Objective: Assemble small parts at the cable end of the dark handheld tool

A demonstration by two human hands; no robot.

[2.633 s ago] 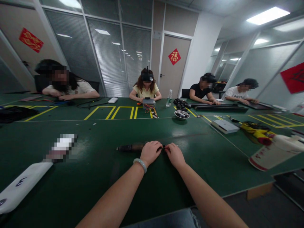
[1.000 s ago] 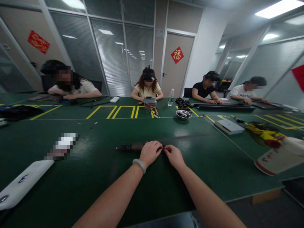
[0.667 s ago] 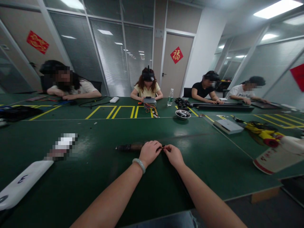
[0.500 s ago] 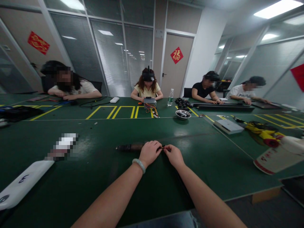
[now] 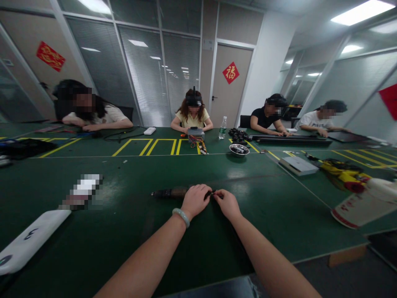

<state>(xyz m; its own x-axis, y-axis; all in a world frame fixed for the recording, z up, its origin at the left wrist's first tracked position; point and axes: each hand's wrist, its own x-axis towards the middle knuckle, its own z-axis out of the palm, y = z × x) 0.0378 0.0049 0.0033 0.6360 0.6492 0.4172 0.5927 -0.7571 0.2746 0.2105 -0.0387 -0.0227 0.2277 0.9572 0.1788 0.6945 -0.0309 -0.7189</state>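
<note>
A beige door point(image 5: 228, 89) with a red diamond sign point(image 5: 230, 73) stands in the far wall. Left of the door run glass partitions point(image 5: 145, 78) with grey blinds. Just right of the door rises a white pillar point(image 5: 266, 62). A ceiling light panel point(image 5: 361, 11) glows high to the door's right. Before the door spreads a green tabletop point(image 5: 186, 252) marked with yellow lines point(image 5: 145, 147).

A: Pose of the left hand point(image 5: 196, 200)?
B: Bare forearm stretched forward, palm down, fingers curled closed, knuckles up.
A: And the right hand point(image 5: 228, 203)?
B: Forearm angled inward, thumb and forefinger pinched together, fingertips nearly touching the left hand's.
</note>
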